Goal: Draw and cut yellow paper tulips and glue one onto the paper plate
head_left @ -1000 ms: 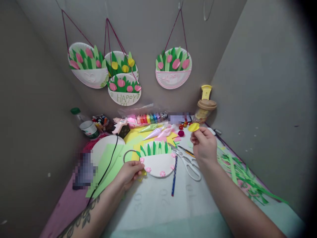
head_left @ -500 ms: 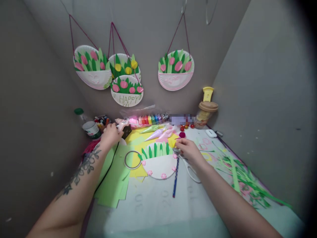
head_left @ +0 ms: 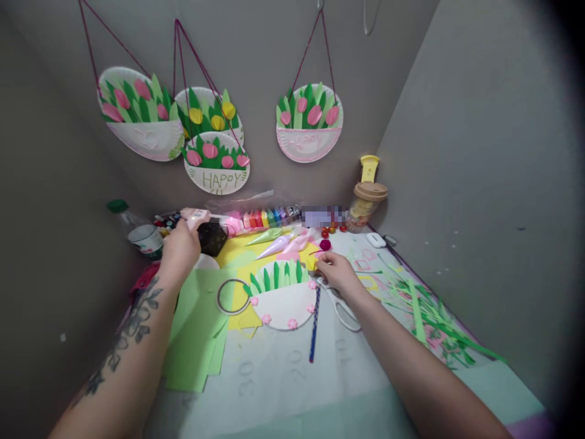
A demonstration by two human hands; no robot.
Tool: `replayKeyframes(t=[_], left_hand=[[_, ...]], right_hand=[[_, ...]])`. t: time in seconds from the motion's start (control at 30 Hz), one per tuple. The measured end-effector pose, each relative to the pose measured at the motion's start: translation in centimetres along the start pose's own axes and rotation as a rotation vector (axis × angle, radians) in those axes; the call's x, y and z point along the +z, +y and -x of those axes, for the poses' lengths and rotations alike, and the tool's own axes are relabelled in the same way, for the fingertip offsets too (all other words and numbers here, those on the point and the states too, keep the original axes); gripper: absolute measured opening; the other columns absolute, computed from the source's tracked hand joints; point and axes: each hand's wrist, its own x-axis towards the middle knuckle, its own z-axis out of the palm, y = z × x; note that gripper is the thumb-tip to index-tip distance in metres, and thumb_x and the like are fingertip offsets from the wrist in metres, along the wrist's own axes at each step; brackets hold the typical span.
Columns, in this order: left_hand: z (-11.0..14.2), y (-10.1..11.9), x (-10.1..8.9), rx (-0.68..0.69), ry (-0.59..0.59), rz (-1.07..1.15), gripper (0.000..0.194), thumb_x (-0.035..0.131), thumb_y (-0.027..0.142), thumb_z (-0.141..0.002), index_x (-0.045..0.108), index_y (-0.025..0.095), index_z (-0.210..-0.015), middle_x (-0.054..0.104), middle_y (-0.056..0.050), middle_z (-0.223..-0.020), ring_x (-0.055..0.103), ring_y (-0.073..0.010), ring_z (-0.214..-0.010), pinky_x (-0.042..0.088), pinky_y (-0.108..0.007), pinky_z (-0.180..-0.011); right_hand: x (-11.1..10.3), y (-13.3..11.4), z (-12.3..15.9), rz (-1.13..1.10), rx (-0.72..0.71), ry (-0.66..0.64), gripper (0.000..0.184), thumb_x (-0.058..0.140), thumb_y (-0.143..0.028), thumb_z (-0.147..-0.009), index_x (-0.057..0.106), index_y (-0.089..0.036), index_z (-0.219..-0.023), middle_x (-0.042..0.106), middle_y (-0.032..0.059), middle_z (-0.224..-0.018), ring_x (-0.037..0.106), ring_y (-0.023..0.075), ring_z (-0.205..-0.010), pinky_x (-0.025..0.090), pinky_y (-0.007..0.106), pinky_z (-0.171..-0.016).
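Observation:
My left hand [head_left: 181, 249] is wrapped round a pink glue gun [head_left: 197, 217], raised at the back left beside a dark box [head_left: 212, 239]. Its nozzle points to the right. Between the fingertips of my right hand [head_left: 339, 272] is a small yellow paper flower [head_left: 311, 263], just off the upper right edge of a paper plate basket [head_left: 282, 306]. Green paper leaves [head_left: 276, 275] stand along the basket's top, and small pink flowers [head_left: 292, 324] dot its rim. White-handled scissors [head_left: 343, 312] and a blue patterned pencil [head_left: 314, 326] lie below my right hand.
Finished plate baskets [head_left: 309, 145] hang on the wall. A tape roll [head_left: 219, 297] and green paper sheets [head_left: 194, 335] lie left; green paper scraps [head_left: 425, 317] lie right. Piping bags [head_left: 274, 246], a bottle [head_left: 145, 238] and a lidded cup [head_left: 363, 210] stand or lie at the back.
My left hand has lifted the glue gun slightly, near the dark box. My right hand still pinches the yellow flower by the basket. The whole view has shifted, with things appearing further left.

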Motion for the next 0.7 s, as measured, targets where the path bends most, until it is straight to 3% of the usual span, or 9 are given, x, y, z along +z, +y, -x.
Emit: replayKeyframes(t=[0.1,0.2,0.33,0.47,0.57,0.7], left_hand=[[2.0,-0.3,-2.0,-0.048,0.187,0.304,0.061,0.051,0.03,-0.084,0.035,0.009,-0.139,0.055,-0.019,-0.128,0.056,-0.0312,-0.113,0.046,-0.041,-0.094],[4.6,-0.1,-3.1,-0.006,0.099,0.688,0.074,0.056,0.033,-0.08,0.024,0.019,-0.145,0.057,-0.011,-0.125,0.062,-0.0238,-0.1,0.051,-0.034,-0.084],[8.2,1.9,-3.7,0.059,0.049,0.618,0.07,0.055,0.042,-0.08,0.031,0.019,-0.142,0.056,-0.011,-0.123,0.06,-0.0236,-0.097,0.049,-0.035,-0.082],[10.9,4.5,-3.6,0.137,-0.229,0.645,0.059,0.049,0.042,-0.084,0.038,0.016,-0.135,0.06,-0.01,-0.114,0.059,-0.0214,-0.089,0.048,-0.032,-0.076],[12.7,5.9,-3.2,0.218,-0.433,0.787,0.052,0.05,0.046,-0.085,0.043,0.019,-0.129,0.061,-0.007,-0.111,0.059,-0.0212,-0.091,0.047,-0.03,-0.074],[14.6,6.8,-2.7,0.363,-0.601,0.892,0.048,0.05,0.048,-0.087,0.041,0.02,-0.126,0.06,-0.006,-0.109,0.056,-0.0216,-0.093,0.045,-0.028,-0.073]], right_hand=[[0.1,-1.0,0.4,-0.049,-0.019,-0.006,0.012,0.059,-0.029,-0.064,0.053,-0.02,-0.062,0.048,-0.0061,-0.046,0.041,0.0096,-0.042,0.028,0.022,-0.043],[0.3,-2.3,1.1,-0.087,-0.05,-0.02,0.015,0.062,-0.033,-0.067,0.056,-0.019,-0.066,0.049,-0.006,-0.052,0.04,0.0087,-0.045,0.03,0.022,-0.045],[0.4,-3.8,2.0,-0.141,-0.209,0.004,0.017,0.068,-0.033,-0.067,0.062,-0.017,-0.067,0.057,-0.0022,-0.062,0.048,0.0115,-0.057,0.038,0.024,-0.055],[0.4,-4.2,2.6,-0.287,-0.322,-0.061,0.014,0.073,-0.032,-0.069,0.068,-0.019,-0.071,0.061,0.0001,-0.071,0.053,0.0133,-0.066,0.041,0.026,-0.062],[0.4,-4.1,2.7,-0.486,-0.283,-0.162,0.017,0.079,-0.034,-0.066,0.069,-0.021,-0.07,0.061,0.0002,-0.072,0.052,0.0124,-0.064,0.04,0.025,-0.058],[0.7,-4.0,2.7,-0.702,-0.243,-0.267,0.023,0.087,-0.035,-0.056,0.068,-0.022,-0.061,0.055,-0.0017,-0.067,0.048,0.0109,-0.061,0.036,0.023,-0.052]])
